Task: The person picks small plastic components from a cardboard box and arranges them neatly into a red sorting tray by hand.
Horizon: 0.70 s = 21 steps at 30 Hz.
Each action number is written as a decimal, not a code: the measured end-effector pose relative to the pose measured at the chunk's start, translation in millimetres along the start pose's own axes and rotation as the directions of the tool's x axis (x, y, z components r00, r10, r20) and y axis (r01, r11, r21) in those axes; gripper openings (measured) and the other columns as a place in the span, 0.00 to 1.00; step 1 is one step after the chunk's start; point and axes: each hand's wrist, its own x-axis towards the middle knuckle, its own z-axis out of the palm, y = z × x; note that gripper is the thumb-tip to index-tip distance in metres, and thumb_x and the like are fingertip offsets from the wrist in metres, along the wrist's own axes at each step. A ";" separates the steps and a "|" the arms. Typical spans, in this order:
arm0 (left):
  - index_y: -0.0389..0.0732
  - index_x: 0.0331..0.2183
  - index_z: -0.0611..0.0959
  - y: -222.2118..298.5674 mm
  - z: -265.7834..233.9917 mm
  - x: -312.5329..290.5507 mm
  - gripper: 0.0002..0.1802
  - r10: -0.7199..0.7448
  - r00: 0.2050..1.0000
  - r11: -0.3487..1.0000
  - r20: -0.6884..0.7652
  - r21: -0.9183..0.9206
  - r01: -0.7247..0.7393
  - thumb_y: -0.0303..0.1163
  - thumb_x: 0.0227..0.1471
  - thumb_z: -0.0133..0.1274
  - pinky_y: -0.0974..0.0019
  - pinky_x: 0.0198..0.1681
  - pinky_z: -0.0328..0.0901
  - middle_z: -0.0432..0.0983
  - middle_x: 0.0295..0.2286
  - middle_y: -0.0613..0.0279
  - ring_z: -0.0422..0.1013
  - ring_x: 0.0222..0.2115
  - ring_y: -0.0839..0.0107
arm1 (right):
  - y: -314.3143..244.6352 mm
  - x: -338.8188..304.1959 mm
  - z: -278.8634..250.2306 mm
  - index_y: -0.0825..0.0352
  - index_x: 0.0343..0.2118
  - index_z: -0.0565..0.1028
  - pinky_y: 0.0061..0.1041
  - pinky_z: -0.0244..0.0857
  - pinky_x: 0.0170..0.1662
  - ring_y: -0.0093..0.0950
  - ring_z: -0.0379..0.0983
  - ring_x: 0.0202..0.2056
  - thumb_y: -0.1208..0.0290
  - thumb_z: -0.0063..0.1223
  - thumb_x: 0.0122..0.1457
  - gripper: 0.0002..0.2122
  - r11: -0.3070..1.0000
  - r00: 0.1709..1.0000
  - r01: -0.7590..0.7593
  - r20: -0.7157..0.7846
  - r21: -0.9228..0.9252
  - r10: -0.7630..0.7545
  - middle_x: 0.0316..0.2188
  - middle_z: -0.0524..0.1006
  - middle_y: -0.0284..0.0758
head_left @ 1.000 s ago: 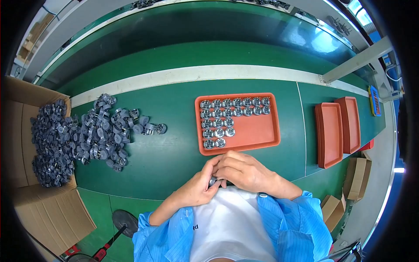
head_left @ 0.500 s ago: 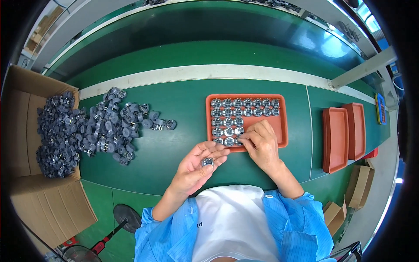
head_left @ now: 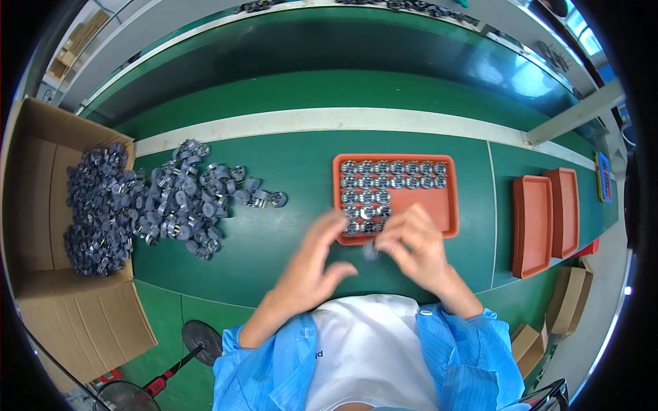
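An orange-red tray (head_left: pixel 439 205) lies before me, with rows of small round parts (head_left: pixel 382 181), metallic faces up, along its far and left sides. Between the thumb and fingers of my right hand (head_left: pixel 417 252) is a small round grey part (head_left: pixel 371 251), blurred, just off the tray's near edge. My left hand (head_left: pixel 306 266) is by the tray's near left corner, thumb and fingers spread, with nothing in it. Its fingertips overlap the tray's left rim.
A heap of loose grey parts (head_left: pixel 178 198) spreads on the green table (head_left: pixel 295 164) from a tipped cardboard box (head_left: pixel 38 205) at the left. Stacked orange-red trays (head_left: pixel 532 226) stand at the right. A pale rail (head_left: pixel 308 119) runs across behind.
The small round part has gone from my left hand to my right hand. My right hand has drawn back from the tray toward me, and my left hand has opened.
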 end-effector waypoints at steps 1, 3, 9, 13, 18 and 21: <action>0.39 0.62 0.75 -9.6 -9.6 3.6 0.38 0.060 0.990 0.964 -0.130 0.265 -0.024 0.25 0.49 0.69 0.41 0.69 0.58 0.63 0.65 0.41 0.61 0.67 0.39 | 11.5 2.0 -6.6 0.64 0.30 0.83 0.39 0.67 0.45 0.36 0.75 0.40 0.75 0.70 0.52 0.04 0.991 0.998 -0.022 -0.056 -0.132 0.015 0.33 0.80 0.33; 0.39 0.60 0.76 -19.5 -29.8 15.8 0.35 0.113 0.955 0.737 -0.274 0.668 0.104 0.27 0.51 0.69 0.39 0.69 0.56 0.61 0.65 0.39 0.58 0.67 0.37 | 28.7 1.9 -21.7 0.63 0.30 0.83 0.39 0.67 0.45 0.36 0.75 0.40 0.76 0.69 0.52 0.04 0.959 0.990 -0.060 -0.137 -0.279 0.023 0.33 0.80 0.32; 0.39 0.57 0.78 -64.1 -42.5 13.8 0.34 -0.035 0.931 0.652 -0.362 0.698 0.296 0.33 0.50 0.71 0.39 0.67 0.56 0.63 0.63 0.42 0.56 0.67 0.37 | 50.8 18.2 -23.4 0.64 0.29 0.84 0.36 0.62 0.45 0.34 0.73 0.42 0.76 0.69 0.50 0.05 0.854 0.996 0.022 -0.063 -0.520 -0.064 0.33 0.77 0.31; 0.41 0.51 0.80 -52.8 -33.3 4.7 0.28 -0.065 0.963 0.687 -0.262 0.688 0.234 0.33 0.50 0.71 0.41 0.61 0.59 0.67 0.58 0.49 0.62 0.61 0.41 | 55.4 22.1 -17.8 0.64 0.29 0.84 0.36 0.62 0.45 0.34 0.73 0.41 0.76 0.70 0.47 0.06 0.799 0.994 0.056 -0.040 -0.599 -0.100 0.33 0.77 0.31; 0.41 0.43 0.82 -52.2 -23.4 1.4 0.23 0.006 0.961 0.726 -0.276 0.663 0.186 0.34 0.46 0.74 0.50 0.46 0.70 0.73 0.47 0.53 0.71 0.46 0.49 | 54.6 20.5 -15.4 0.65 0.32 0.82 0.37 0.62 0.46 0.35 0.73 0.41 0.75 0.70 0.48 0.08 0.764 0.993 0.030 -0.070 -0.644 -0.098 0.34 0.78 0.33; 0.40 0.40 0.82 -58.9 -25.5 -2.3 0.22 0.020 0.950 0.737 -0.313 0.646 0.197 0.32 0.44 0.75 0.53 0.39 0.72 0.75 0.43 0.55 0.73 0.41 0.52 | 41.1 18.0 -9.9 0.65 0.36 0.82 0.38 0.63 0.45 0.36 0.73 0.40 0.76 0.70 0.50 0.11 0.832 0.992 0.025 -0.090 -0.554 -0.090 0.35 0.78 0.34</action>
